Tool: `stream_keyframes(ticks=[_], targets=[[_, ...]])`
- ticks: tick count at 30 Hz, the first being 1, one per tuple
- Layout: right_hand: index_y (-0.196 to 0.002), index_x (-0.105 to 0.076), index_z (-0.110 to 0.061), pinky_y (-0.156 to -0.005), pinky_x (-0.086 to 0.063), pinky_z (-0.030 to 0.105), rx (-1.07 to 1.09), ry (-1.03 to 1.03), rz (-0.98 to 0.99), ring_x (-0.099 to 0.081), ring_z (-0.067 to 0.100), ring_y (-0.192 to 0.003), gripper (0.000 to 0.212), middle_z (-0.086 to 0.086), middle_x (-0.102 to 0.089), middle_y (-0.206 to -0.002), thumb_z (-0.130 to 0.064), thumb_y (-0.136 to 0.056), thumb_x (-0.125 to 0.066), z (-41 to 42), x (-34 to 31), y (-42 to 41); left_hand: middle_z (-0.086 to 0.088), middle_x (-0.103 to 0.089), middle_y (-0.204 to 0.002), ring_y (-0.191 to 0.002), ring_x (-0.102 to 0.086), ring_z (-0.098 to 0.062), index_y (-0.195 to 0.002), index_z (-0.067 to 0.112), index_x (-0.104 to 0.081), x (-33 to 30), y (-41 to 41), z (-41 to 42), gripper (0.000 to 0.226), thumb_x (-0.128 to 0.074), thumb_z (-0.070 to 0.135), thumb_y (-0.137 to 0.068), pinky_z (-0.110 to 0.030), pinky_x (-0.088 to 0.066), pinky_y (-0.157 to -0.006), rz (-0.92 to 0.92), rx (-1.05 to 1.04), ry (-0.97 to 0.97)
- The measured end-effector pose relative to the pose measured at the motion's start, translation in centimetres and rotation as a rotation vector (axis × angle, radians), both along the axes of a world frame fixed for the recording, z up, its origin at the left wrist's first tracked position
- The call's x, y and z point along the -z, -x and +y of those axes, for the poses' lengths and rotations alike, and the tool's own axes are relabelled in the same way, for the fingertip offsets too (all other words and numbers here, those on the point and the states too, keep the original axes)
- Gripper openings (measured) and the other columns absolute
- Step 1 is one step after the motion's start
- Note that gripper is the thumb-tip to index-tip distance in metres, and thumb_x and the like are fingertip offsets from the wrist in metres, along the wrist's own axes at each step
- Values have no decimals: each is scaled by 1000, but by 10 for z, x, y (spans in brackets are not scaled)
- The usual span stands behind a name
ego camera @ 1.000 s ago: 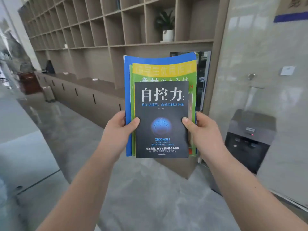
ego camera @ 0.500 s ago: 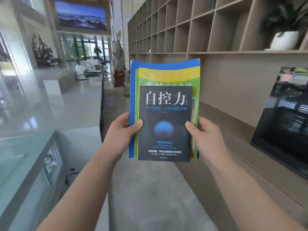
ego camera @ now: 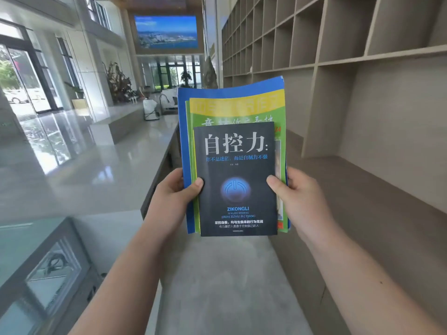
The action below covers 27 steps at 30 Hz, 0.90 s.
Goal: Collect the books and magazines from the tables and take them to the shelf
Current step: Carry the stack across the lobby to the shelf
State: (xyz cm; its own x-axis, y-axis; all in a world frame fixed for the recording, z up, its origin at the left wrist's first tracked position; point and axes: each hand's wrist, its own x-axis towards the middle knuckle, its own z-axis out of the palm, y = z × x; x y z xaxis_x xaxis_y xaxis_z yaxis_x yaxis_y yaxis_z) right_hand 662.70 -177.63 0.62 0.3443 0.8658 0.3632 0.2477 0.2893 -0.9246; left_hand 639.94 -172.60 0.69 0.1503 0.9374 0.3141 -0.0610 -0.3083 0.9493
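Black book [ego camera: 235, 180] titled "ZIKONGLI" atop stack, left hand [ego camera: 170, 201] and right hand [ego camera: 298, 199] clasping its edges

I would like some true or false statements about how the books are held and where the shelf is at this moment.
1. Both hands hold the stack: left hand, right hand. True.
2. The black book lies in front of the stack. True.
3. The blue magazine is the nearest cover. False: it is at the back, behind the green magazine.
4. The shelf stands to the person's left. False: it is on the right.
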Motion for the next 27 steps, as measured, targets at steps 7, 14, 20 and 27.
stream_keyframes(ticks=[7,14,20,27], targets=[[-97,-70,-13,-71,-58,43,-87,33,40,-71,32,-92,11,12,-75,-99,-18,-93,-60,173,-6,-108,-9,-75,-114,-107,-70,-36,-110,21,-70,-8,-107,146,22,-65,26,-89,-63,-49,-96,-49,-70,51],[-99,-71,-21,-91,-53,56,-132,15,32,-69,32,-100,20,3,-77,-98,-31,-85,-61,337,8,-156,-9,-74,-114,-107,-70,-36,-113,20,-68,3,-153,300,19,-61,21,-95,-64,-49,-96,-45,-112,82],[-98,-70,-18,-93,-52,56,-102,-27,46,-69,33,-99,21,7,-77,-98,-31,-83,-63,484,17,-172,-8,-74,-116,-108,-70,-34,-115,18,-67,9,-167,458,24,-64,24,-92,-61,-49,-98,-29,-51,36],[-92,-71,-21,-70,-53,16,1,-16,125,-70,3,-78,11,-12,-77,-85,-12,-91,-64,626,15,-219,-6,-75,-113,-105,-72,-28,-118,13,-65,0,-216,642,22,-60,16,-97,-50,-53,-97,55,114,48]])
